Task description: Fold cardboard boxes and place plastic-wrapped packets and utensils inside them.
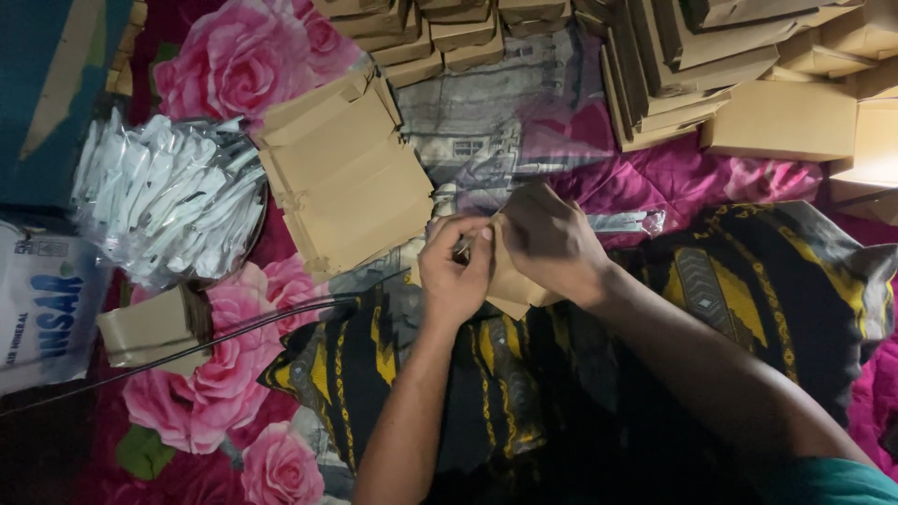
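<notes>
Both of my hands meet over my lap on one small brown cardboard box (510,285). My left hand (456,271) pinches its left side, with a thin dark item between the fingertips. My right hand (550,241) covers the box's top and right side, so most of it is hidden. A clear-wrapped white item (625,222) lies just right of my right hand. A stack of flat, unfolded cardboard blanks (346,178) sits to the left of my hands on the floral cloth.
A pile of clear-wrapped white utensils (168,196) fills a bowl at the left. Folded brown boxes (730,56) are stacked along the back and right. A folded box (150,327) and a black cable (234,332) lie at the lower left, beside a white bag (42,309).
</notes>
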